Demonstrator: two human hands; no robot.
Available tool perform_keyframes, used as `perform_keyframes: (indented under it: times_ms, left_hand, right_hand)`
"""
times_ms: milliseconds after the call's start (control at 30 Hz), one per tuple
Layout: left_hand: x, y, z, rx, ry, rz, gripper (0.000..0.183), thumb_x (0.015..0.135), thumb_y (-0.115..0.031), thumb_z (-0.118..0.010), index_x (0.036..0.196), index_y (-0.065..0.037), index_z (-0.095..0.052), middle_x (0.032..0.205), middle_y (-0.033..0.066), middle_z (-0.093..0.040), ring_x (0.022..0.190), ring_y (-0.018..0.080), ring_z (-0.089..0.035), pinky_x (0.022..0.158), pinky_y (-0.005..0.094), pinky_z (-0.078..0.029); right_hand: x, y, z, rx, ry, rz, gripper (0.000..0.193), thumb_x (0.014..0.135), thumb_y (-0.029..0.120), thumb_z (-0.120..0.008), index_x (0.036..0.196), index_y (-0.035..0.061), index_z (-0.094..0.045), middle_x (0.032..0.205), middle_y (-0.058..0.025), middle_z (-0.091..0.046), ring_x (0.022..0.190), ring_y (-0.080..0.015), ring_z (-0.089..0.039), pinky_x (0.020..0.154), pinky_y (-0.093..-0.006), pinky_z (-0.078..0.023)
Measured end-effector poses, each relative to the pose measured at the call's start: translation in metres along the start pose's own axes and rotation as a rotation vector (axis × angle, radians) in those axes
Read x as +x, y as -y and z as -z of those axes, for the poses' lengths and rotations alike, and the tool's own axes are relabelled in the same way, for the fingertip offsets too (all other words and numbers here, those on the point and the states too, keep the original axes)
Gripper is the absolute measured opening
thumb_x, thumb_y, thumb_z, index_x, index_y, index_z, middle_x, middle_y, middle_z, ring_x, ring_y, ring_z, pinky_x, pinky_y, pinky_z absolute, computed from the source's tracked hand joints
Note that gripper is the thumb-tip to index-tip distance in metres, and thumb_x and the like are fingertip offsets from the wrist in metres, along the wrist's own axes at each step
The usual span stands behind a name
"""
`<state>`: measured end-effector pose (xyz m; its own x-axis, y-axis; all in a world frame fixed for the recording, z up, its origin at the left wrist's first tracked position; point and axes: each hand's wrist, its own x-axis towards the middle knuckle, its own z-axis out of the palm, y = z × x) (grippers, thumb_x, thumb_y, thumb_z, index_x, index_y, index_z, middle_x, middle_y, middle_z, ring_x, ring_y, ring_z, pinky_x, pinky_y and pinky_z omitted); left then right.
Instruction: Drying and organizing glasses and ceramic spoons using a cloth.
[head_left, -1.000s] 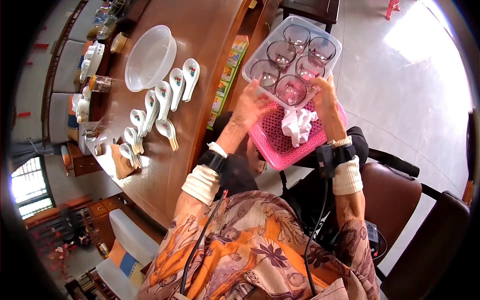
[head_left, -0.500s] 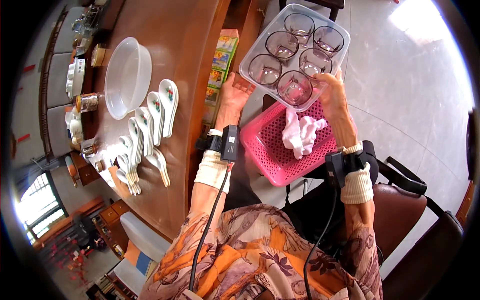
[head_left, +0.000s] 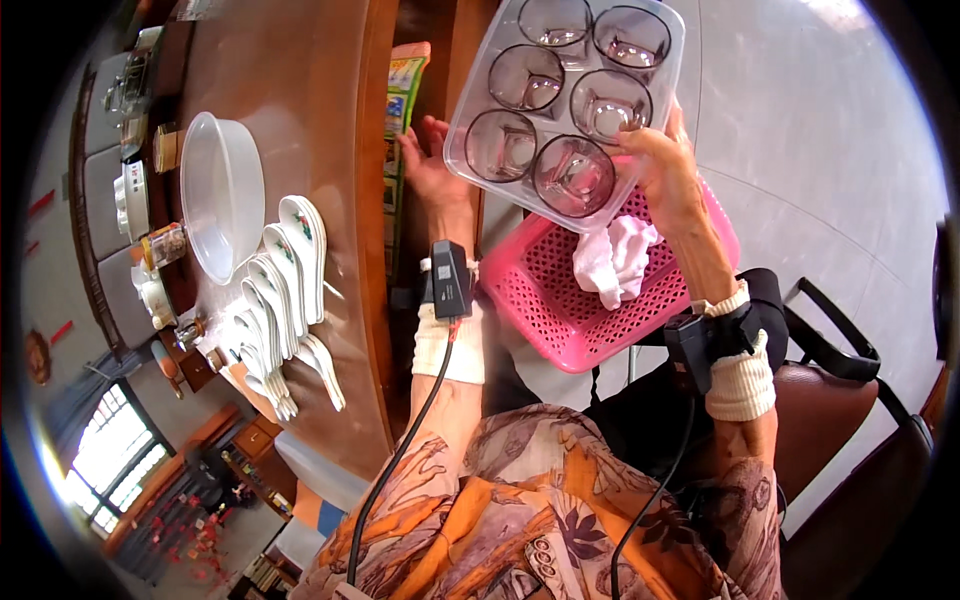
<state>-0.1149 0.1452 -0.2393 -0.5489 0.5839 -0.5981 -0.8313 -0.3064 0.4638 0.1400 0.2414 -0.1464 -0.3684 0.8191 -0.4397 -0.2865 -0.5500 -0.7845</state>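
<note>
My right hand [head_left: 668, 170] grips the near right corner of a clear plastic tray [head_left: 562, 205], its thumb over the rim. Several dark-tinted drinking glasses [head_left: 573, 175] stand in the tray. My left hand [head_left: 437, 172] is off the tray's left side, fingers apart and holding nothing, close to a colourful flat packet [head_left: 402, 95] below the table edge; I cannot tell whether they touch. Below the tray, a pink perforated basket [head_left: 520, 300] holds a crumpled white cloth [head_left: 612, 262].
On the brown wooden table [head_left: 310, 90] at left are a translucent round basin [head_left: 222, 195] and rows of white spoons [head_left: 285, 265]. A brown-seated chair [head_left: 815, 420] stands at right. Cables run from both wrists. Grey tiled floor [head_left: 790, 160] lies beyond the basket.
My right hand has carried the tray of glasses left and away from me. My left hand has shifted left and farther out, nearer the packet. The view has turned slightly.
</note>
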Motion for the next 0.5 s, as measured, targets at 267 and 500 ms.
perform_keyframes:
  times_ms: [267, 500]
  left_hand:
    - [-0.007, -0.059, 0.014, -0.287, 0.314, -0.024, 0.024, 0.083, -0.018, -0.056, 0.099, -0.002, -0.062, 0.097, 0.0123, -0.065, 0.085, 0.0239, -0.06, 0.073, 0.0389, -0.044]
    - [-0.042, -0.076, 0.003, -0.445, 0.423, 0.089, 0.02, 0.082, -0.008, -0.058, 0.099, 0.0, -0.061, 0.097, 0.0118, -0.063, 0.089, 0.0236, -0.059, 0.07, 0.0329, -0.044]
  right_hand:
    - [0.002, -0.011, -0.009, 0.009, 0.023, -0.032, 0.102, 0.064, 0.015, -0.066, 0.145, 0.0055, -0.005, 0.099, -0.0137, -0.051, 0.087, -0.0214, -0.052, 0.078, -0.0331, -0.043]
    - [-0.002, -0.015, -0.031, -0.142, 0.044, -0.041, 0.104, 0.061, 0.017, -0.067, 0.144, 0.0015, -0.007, 0.086, -0.0101, -0.056, 0.078, -0.0199, -0.053, 0.073, -0.0287, -0.044]
